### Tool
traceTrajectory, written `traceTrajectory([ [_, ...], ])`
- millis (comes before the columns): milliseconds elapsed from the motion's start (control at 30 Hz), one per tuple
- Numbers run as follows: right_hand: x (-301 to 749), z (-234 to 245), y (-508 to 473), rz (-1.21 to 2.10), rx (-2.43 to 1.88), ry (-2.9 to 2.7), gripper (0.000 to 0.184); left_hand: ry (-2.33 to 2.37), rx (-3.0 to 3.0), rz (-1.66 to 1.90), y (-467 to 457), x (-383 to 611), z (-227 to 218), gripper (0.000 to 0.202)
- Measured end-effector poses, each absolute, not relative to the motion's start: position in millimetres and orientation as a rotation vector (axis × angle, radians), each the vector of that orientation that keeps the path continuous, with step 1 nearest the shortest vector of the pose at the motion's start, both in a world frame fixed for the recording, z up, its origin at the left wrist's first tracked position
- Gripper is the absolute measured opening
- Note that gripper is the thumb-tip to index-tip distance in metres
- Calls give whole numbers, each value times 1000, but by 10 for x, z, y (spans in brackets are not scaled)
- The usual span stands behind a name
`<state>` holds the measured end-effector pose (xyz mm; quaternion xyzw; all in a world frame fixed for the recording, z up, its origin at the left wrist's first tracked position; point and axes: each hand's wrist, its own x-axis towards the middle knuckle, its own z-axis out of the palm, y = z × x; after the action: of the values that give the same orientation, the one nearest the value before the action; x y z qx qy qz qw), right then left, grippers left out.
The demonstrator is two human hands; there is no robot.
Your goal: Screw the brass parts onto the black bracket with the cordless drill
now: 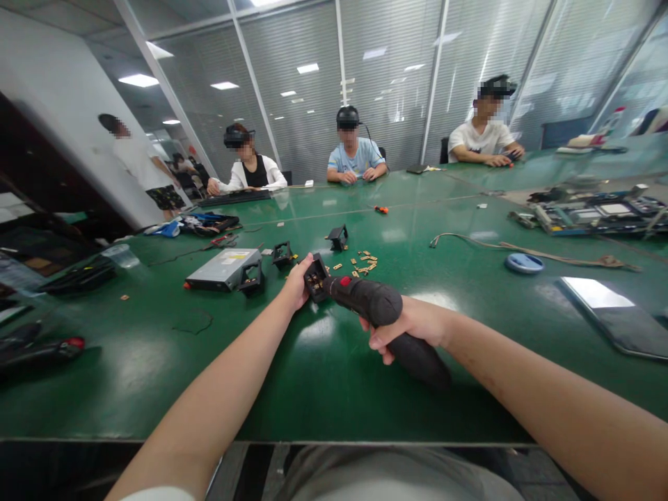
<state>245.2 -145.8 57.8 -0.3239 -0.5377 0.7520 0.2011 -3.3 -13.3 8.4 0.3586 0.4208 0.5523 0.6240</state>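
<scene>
My left hand (297, 284) is closed around the side of a small black plastic housing (315, 277), which is tilted toward me and shows brass-coloured parts inside. In my right hand (399, 325) is a black cordless screwdriver (385, 303) with a red switch, gripped by its handle. Its front end points left and meets the housing's edge; the bit itself cannot be made out. Just beyond lie several small brass pieces (368, 261) on the green table (292, 376). Similar black housings stand nearby: one (251, 278) at the left, another (282, 255) behind it and a third (338, 238) farther back.
A silver disc drive (223, 268) lies left of my hands. Another dark power tool (44, 351) is at far left. To the right are a blue round lid (525, 263), a cable (553, 252), a phone-like slab (616, 316) and circuit boards (605, 210). Several people sit across the table.
</scene>
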Motion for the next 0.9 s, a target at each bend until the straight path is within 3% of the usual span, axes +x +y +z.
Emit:
traceTrajectory([
  [900,2486,563,-1432,2069,-842,-1469,38,982,820,1286,-114,-74,33,39],
])
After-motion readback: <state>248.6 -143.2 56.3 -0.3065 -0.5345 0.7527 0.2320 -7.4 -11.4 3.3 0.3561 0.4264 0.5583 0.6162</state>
